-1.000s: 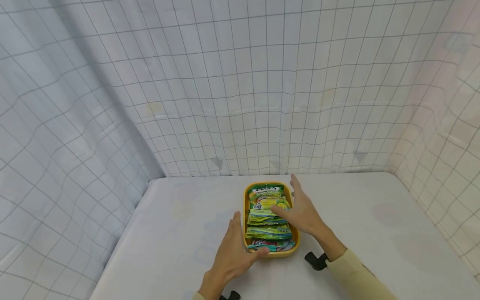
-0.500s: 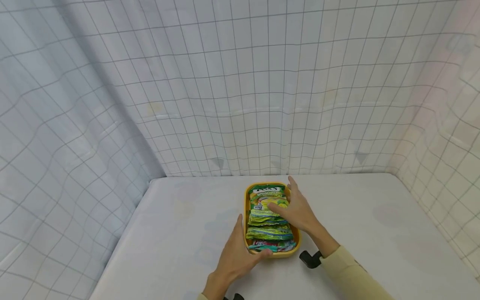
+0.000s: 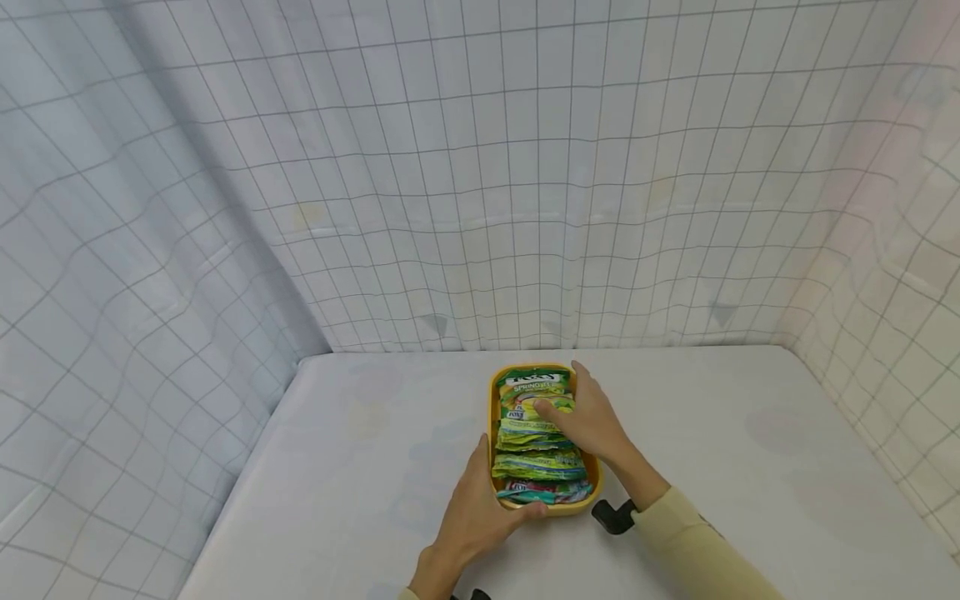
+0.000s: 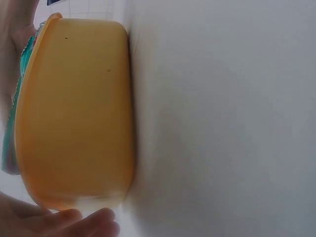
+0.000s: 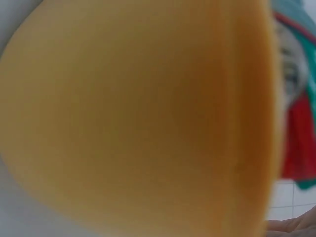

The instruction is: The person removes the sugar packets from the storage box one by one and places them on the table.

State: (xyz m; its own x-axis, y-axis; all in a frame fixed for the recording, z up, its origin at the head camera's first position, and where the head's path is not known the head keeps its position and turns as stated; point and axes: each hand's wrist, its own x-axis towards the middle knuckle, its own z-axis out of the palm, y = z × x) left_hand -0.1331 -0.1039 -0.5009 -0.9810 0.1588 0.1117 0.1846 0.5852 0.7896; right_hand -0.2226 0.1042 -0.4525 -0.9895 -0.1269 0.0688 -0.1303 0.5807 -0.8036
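Observation:
A yellow plastic basket [image 3: 492, 417] stands on the white table, filled with a row of green and yellow candy packets [image 3: 534, 435]. At its front end lies a red and teal packet [image 3: 547, 490]. My left hand [image 3: 474, 518] rests along the basket's left side, fingers fairly straight, thumb across the near rim. Two of its fingertips show beside the basket wall in the left wrist view. On the far right side, my right hand [image 3: 592, 423] has its fingers at the rim and its thumb spread over the packets. The basket wall [image 5: 148, 113] fills most of the right wrist view.
The white tabletop [image 3: 345, 483] stretches out on both sides of the basket. White gridded sheets [image 3: 540, 208] hang behind the table and along both sides. A small black camera mount [image 3: 613, 517] sits by the right wrist.
Both hands have drawn closer to the basket: the left slightly to the right, the right slightly to the left, its fingers coming down to the rim. The basket has hardly moved.

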